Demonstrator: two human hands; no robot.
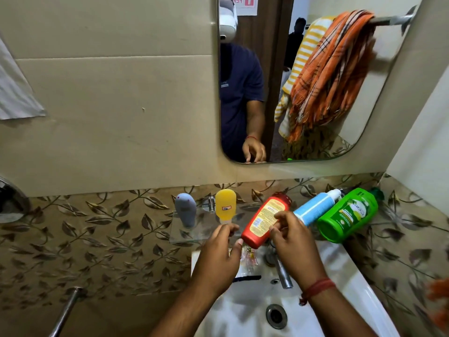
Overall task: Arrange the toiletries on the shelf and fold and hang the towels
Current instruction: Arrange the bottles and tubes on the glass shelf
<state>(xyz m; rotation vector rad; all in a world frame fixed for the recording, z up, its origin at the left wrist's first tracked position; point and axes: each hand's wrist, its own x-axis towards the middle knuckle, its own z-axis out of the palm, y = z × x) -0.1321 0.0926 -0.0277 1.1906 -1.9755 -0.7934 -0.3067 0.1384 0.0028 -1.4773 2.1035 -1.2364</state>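
Both hands hover above the sink (340,263): right hand (295,242) pinches the red bottle (263,221), tilted over the glass shelf (179,233); left hand (220,254) is loosely curled, empty. Grey tube (185,211) and yellow tube (225,205) stand on that shelf; blue bottle (315,207) and green bottle (346,215) lean right of it.

Red bottle (266,221) tilted over glass shelf (194,235), apparently beside upright yellow bottle (225,205).

The glass shelf (194,233) is occupied at its left by a grey tube (185,211) and a yellow tube (225,204). Its near middle is blocked by a tilted red bottle (263,218); the right is crowded by a blue bottle (315,207) and a green bottle (347,215).
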